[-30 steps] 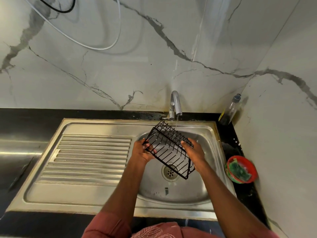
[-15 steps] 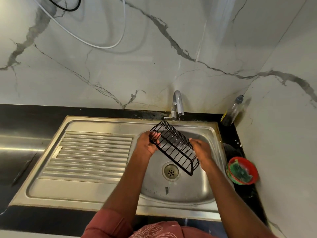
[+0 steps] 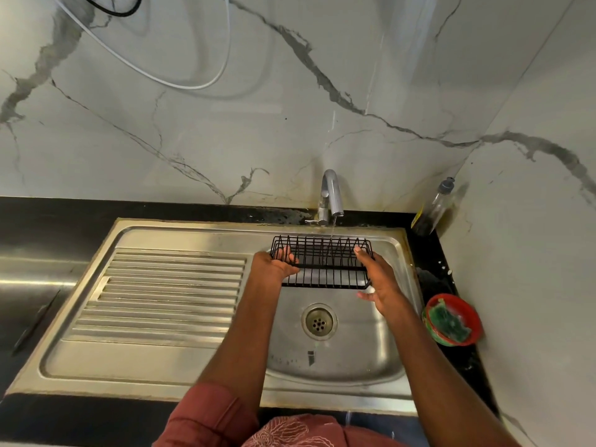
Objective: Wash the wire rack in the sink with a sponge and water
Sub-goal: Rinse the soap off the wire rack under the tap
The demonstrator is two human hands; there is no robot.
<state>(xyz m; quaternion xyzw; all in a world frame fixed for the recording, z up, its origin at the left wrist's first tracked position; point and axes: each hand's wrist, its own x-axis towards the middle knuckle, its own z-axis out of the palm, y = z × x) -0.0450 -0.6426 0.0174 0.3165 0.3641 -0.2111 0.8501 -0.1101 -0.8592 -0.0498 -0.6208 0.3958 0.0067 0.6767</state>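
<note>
Currently left hand (image 3: 274, 264) grips black wire rack (image 3: 322, 262) at its left end, right hand (image 3: 377, 279) clamps the right end, held level over the sink basin (image 3: 338, 356) under the tap (image 3: 330, 195) stream, probably rinsing; sponge (image 3: 451, 324) unused in red bowl (image 3: 474, 321)

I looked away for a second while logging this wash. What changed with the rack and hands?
The wire rack turned from slanted to level and square under the tap, nearer the stream. The left hand and right hand hold its ends as before. Water keeps running; the sponge stays in its red bowl.
</note>
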